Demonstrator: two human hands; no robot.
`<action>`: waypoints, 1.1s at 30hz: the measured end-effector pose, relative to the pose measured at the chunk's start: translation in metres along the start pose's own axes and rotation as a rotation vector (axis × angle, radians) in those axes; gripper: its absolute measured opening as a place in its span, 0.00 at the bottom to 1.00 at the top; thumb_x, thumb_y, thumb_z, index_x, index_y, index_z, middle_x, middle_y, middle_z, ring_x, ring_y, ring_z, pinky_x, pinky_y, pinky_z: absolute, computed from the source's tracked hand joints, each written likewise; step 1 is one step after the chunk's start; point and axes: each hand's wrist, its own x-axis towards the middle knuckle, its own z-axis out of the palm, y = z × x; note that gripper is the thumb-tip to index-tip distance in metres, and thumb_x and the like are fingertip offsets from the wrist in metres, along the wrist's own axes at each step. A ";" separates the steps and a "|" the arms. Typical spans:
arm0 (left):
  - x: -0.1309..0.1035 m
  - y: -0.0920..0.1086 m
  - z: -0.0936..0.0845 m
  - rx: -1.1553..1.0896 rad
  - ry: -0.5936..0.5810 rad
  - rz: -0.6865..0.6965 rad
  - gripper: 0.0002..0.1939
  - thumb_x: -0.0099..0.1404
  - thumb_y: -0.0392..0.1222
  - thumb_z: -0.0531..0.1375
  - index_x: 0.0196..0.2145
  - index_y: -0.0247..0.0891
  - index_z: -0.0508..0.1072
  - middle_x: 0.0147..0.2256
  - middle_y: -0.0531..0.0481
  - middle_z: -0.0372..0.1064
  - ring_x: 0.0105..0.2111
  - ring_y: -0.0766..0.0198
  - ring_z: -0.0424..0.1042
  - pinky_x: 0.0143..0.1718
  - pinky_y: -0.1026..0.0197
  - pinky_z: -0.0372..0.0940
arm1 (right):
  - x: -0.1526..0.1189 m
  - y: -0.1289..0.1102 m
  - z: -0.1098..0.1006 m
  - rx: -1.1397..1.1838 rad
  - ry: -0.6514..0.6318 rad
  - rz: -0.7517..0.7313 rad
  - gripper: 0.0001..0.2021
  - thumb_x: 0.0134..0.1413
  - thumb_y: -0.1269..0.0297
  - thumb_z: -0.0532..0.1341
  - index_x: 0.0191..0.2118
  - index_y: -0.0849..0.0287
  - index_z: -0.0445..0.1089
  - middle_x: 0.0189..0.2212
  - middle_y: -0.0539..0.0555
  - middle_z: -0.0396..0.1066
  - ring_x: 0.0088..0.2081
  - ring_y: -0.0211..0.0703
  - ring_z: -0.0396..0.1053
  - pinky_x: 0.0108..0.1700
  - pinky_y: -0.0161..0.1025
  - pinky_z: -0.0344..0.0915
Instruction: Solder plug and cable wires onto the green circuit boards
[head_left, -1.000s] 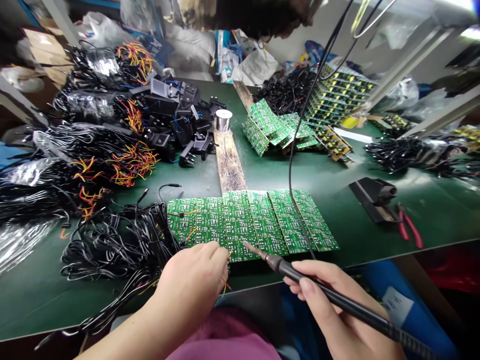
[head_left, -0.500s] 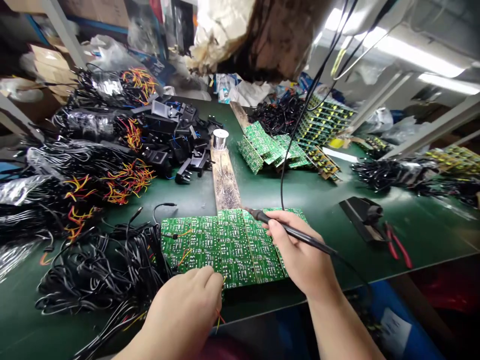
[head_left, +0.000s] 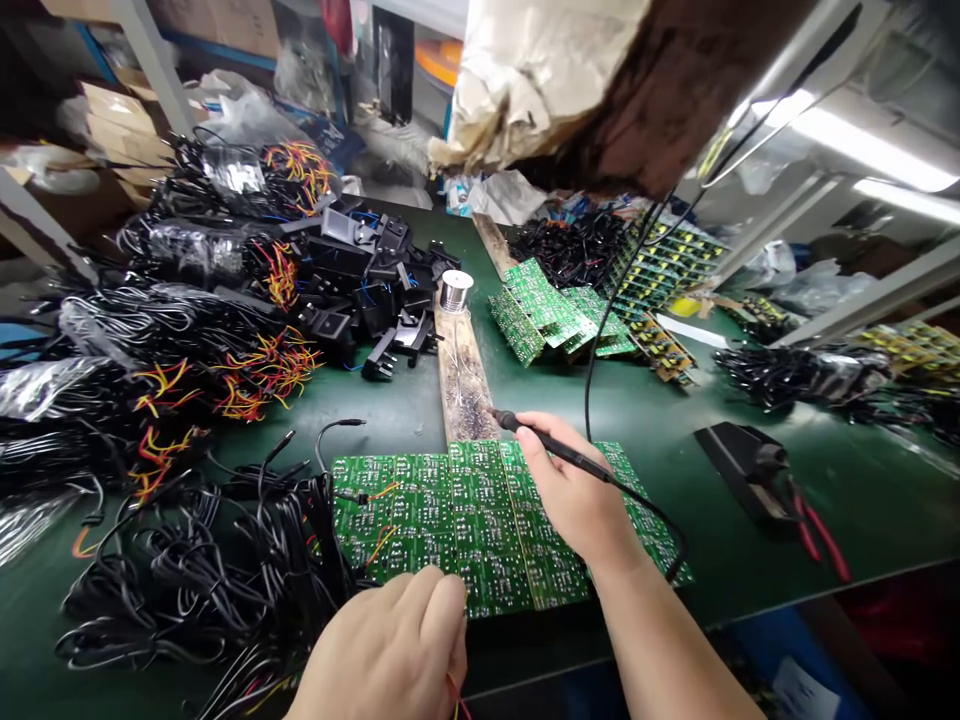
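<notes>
My right hand (head_left: 574,490) grips a black soldering iron (head_left: 559,450), its tip pointing left at the scorched wooden strip (head_left: 465,380). Below the iron lies a panel of green circuit boards (head_left: 487,540), several side by side. At the panel's front edge my left hand (head_left: 397,640) is closed with its knuckles up; red and yellow wire ends (head_left: 459,695) poke out beneath it. The fingertips are hidden. On the panel's left part rest short orange and yellow leads (head_left: 384,540). A spool of solder wire (head_left: 456,291) stands on the far end of the strip.
Coiled black cables (head_left: 217,570) crowd the left side, with bundled cables (head_left: 187,340) behind them. Black plug adapters (head_left: 375,270) lie beyond. More green boards (head_left: 555,305) are stacked at the back. At right are a black iron holder (head_left: 742,470) and red-handled pliers (head_left: 821,535).
The view has shifted, so most things appear slightly lower and further right. The iron's tip has moved off the panel's back edge onto the wooden strip. My left hand remains closed at the front edge.
</notes>
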 end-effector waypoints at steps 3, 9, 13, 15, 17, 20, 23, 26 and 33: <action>-0.001 0.000 0.000 -0.029 0.012 0.001 0.11 0.70 0.29 0.54 0.33 0.46 0.61 0.25 0.58 0.63 0.21 0.62 0.66 0.23 0.54 0.56 | 0.000 0.000 0.002 -0.005 -0.008 0.004 0.13 0.73 0.54 0.60 0.51 0.53 0.79 0.46 0.53 0.82 0.45 0.49 0.79 0.52 0.46 0.75; -0.005 -0.001 0.002 -0.094 -0.006 -0.001 0.11 0.72 0.29 0.52 0.37 0.45 0.64 0.27 0.57 0.66 0.23 0.61 0.68 0.24 0.54 0.56 | 0.000 0.001 0.002 -0.007 -0.012 0.017 0.13 0.73 0.54 0.60 0.51 0.52 0.78 0.45 0.53 0.81 0.44 0.49 0.79 0.49 0.46 0.75; -0.007 -0.002 0.003 -0.116 0.001 0.003 0.09 0.74 0.31 0.52 0.40 0.44 0.67 0.28 0.57 0.68 0.24 0.60 0.69 0.24 0.54 0.58 | 0.003 -0.001 0.003 -0.012 -0.007 0.019 0.13 0.74 0.54 0.60 0.51 0.53 0.78 0.44 0.53 0.81 0.42 0.48 0.79 0.48 0.46 0.75; -0.007 -0.002 0.001 -0.122 -0.006 0.005 0.09 0.74 0.32 0.52 0.39 0.45 0.67 0.28 0.57 0.68 0.24 0.60 0.69 0.24 0.54 0.58 | 0.003 -0.002 0.003 -0.008 -0.002 0.014 0.13 0.74 0.55 0.60 0.50 0.54 0.78 0.44 0.53 0.81 0.42 0.48 0.78 0.48 0.46 0.75; -0.007 -0.001 -0.002 -0.141 -0.025 -0.003 0.10 0.74 0.32 0.53 0.38 0.46 0.68 0.29 0.57 0.69 0.25 0.61 0.71 0.25 0.55 0.59 | 0.000 -0.004 -0.001 0.000 -0.003 0.012 0.12 0.73 0.55 0.60 0.50 0.54 0.78 0.43 0.53 0.81 0.42 0.48 0.79 0.48 0.46 0.75; -0.007 0.000 -0.006 -0.151 -0.046 -0.015 0.10 0.73 0.32 0.54 0.37 0.45 0.69 0.31 0.55 0.71 0.28 0.61 0.73 0.27 0.56 0.61 | -0.017 -0.007 -0.014 0.029 -0.002 0.019 0.12 0.74 0.55 0.61 0.52 0.52 0.78 0.43 0.52 0.81 0.41 0.46 0.79 0.46 0.43 0.76; -0.006 0.002 -0.007 -0.117 -0.090 -0.017 0.11 0.72 0.31 0.54 0.33 0.44 0.68 0.29 0.55 0.69 0.27 0.61 0.72 0.28 0.56 0.60 | -0.046 -0.010 -0.035 0.065 -0.006 0.036 0.10 0.75 0.57 0.61 0.52 0.49 0.78 0.42 0.50 0.81 0.40 0.43 0.80 0.42 0.39 0.77; -0.004 0.002 -0.007 -0.094 -0.122 -0.012 0.12 0.71 0.30 0.55 0.31 0.44 0.68 0.29 0.54 0.67 0.26 0.60 0.69 0.28 0.55 0.59 | -0.079 -0.010 -0.055 0.121 -0.001 0.065 0.08 0.75 0.60 0.61 0.52 0.46 0.77 0.41 0.48 0.80 0.38 0.40 0.79 0.39 0.34 0.78; 0.001 0.005 -0.010 -0.042 -0.203 0.032 0.11 0.72 0.31 0.55 0.33 0.44 0.68 0.30 0.53 0.67 0.28 0.57 0.69 0.30 0.53 0.61 | -0.136 -0.010 -0.083 0.081 -0.031 0.181 0.07 0.74 0.59 0.60 0.46 0.47 0.77 0.34 0.48 0.79 0.33 0.39 0.80 0.32 0.27 0.77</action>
